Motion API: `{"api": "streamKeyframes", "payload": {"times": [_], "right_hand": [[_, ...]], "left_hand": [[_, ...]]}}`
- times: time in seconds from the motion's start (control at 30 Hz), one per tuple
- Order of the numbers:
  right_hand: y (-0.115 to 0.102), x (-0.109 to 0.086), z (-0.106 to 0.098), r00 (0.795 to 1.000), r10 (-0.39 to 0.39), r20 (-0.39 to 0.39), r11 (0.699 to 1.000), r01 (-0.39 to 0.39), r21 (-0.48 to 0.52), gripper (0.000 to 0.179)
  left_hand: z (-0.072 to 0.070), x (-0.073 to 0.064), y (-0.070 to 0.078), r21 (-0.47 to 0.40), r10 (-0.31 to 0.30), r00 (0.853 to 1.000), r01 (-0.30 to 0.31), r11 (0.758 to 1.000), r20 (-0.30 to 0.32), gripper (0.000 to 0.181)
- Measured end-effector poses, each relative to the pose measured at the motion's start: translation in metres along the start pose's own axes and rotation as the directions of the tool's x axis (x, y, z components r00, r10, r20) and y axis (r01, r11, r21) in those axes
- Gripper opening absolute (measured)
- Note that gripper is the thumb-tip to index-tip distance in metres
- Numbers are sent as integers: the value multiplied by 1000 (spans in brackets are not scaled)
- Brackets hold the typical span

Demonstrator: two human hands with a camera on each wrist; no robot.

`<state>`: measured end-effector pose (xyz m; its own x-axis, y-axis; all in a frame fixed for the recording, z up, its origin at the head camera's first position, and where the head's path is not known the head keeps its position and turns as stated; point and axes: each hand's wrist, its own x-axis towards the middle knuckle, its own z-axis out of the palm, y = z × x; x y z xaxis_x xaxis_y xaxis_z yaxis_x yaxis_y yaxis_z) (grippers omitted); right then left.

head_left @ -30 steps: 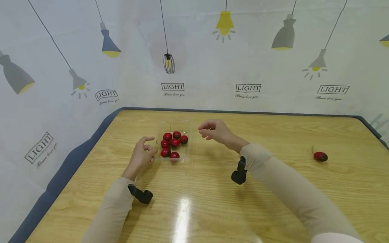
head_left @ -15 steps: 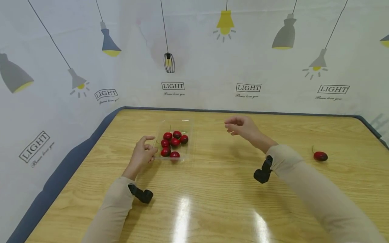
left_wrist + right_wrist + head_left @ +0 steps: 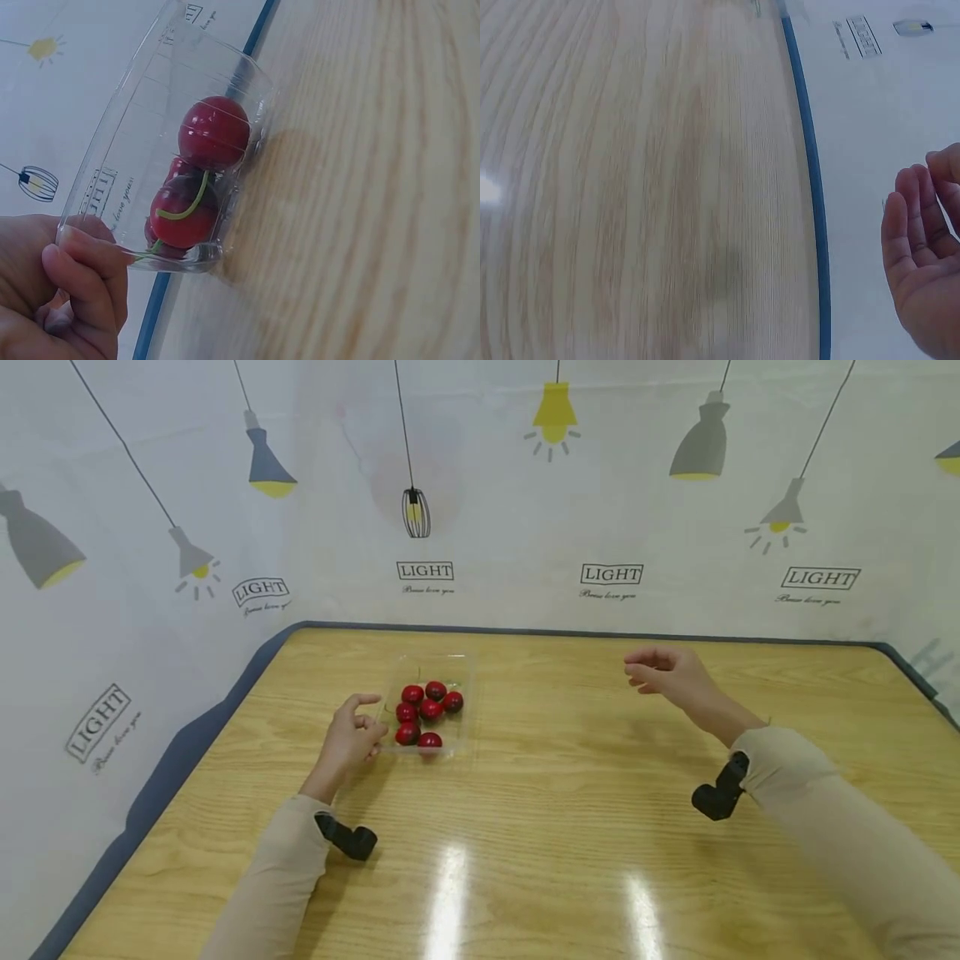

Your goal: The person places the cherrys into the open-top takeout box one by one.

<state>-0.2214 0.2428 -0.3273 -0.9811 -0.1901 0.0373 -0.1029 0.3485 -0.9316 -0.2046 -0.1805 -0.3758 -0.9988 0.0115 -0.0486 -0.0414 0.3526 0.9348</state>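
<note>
A clear plastic box [image 3: 470,727] with several red cherries [image 3: 431,710] in it sits left of centre on the table. My left hand [image 3: 352,735] pinches its left side; in the left wrist view the thumb and fingers [image 3: 86,274] grip the rim, and a cherry with a green stem [image 3: 184,210] shows through the wall. Over to the right, my right hand [image 3: 671,681] is held above the table, fingers loosely bent and nothing between them. The right wrist view shows that same hand [image 3: 926,255] at its right edge, also holding nothing.
The wooden table [image 3: 540,810] has a dark blue edge strip along the back and left. Behind it hangs a white cloth [image 3: 510,527] printed with lamps. A lone cherry on the right is hidden behind the right wrist and sleeve [image 3: 810,785].
My right hand has moved rightward, away from the box, and its arm now covers the lone cherry. The left hand and the box have stayed in place.
</note>
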Motion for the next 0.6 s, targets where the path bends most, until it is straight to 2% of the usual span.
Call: {"api": "streamKeyframes", "payload": {"times": [0.33,0.43,0.6], "right_hand": [[13,-18,-43,996,31,-78,996,-24,89,12],[16,-23,-53,992,33,-124,997,-23,78,10],[21,-31,-69,981,70,-182,997,-65,35,6]], "left_hand": [[-1,1,0,-2,-2,1000,2,1000,-1,50],[-1,1,0,0,-3,1000,3,1000,-1,50],[-1,1,0,6,0,1000,0,1000,1,50]]}}
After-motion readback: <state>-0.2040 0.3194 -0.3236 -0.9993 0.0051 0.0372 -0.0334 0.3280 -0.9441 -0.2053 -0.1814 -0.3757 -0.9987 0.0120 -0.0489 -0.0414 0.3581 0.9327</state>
